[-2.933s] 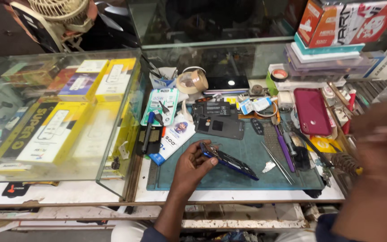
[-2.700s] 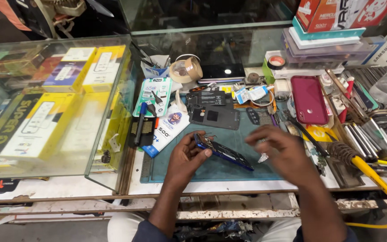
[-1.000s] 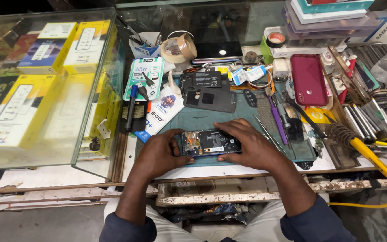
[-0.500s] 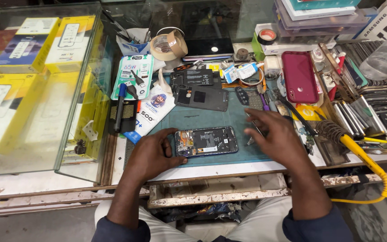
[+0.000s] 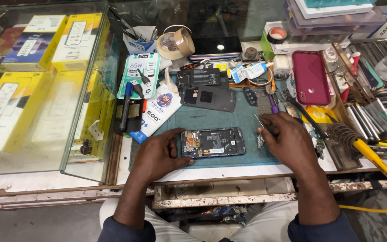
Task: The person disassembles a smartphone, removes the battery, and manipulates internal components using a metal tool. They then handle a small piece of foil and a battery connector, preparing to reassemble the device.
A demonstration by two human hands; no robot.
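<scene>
Teal mat near the bench's front edge, opened phone lying flat on it with the back already off.
Left hand grips the phone's left end; right hand pinches thin tweezers just beside its right end. Boards still in; screws too small to make out, tweezer tips partly hidden.

Matt green rubbery mat, glossy red plastic phone case, chipped painted wood bench edge

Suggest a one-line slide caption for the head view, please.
Left hand steadies an opened phone on a green mat; right hand grips tweezers beside it.
</scene>
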